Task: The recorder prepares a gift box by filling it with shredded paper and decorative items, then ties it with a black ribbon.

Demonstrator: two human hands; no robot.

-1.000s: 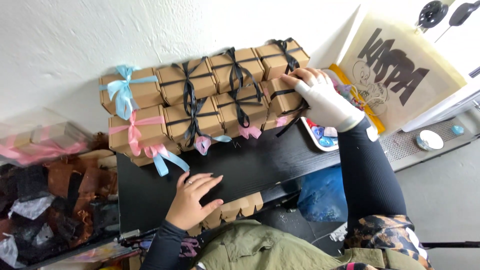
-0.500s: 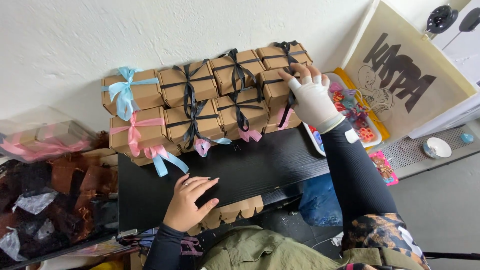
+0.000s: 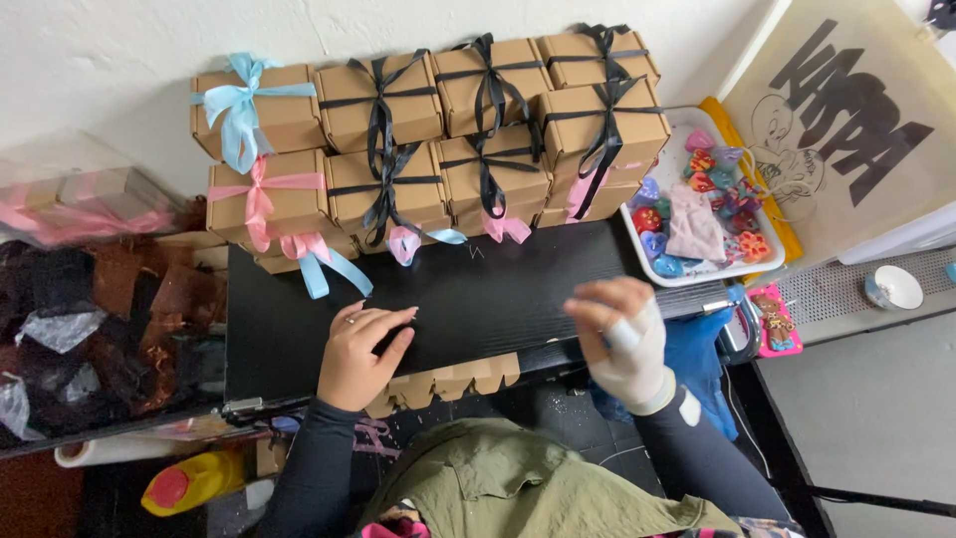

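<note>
Several brown cardboard gift boxes (image 3: 428,149) tied with black, pink and light blue ribbons are stacked against the white wall at the back of a black table (image 3: 478,299). My left hand (image 3: 360,354) rests flat on the table's near edge, fingers spread, a ring on one finger. My right hand (image 3: 622,334), wrapped in a white bandage-like cover, hovers blurred above the table's right front part and holds nothing. Flat unfolded cardboard pieces (image 3: 448,381) poke out under the table edge between my hands.
A white tray (image 3: 697,274) of colourful small sweets and a pink cloth sits right of the boxes. A large printed paper bag (image 3: 846,130) leans at the far right. Dark clutter and a clear box with pink ribbon (image 3: 70,199) lie at the left.
My right hand has left the rightmost stacked box and pulled back toward me, now over the table's front right. The left hand stayed on the table.
</note>
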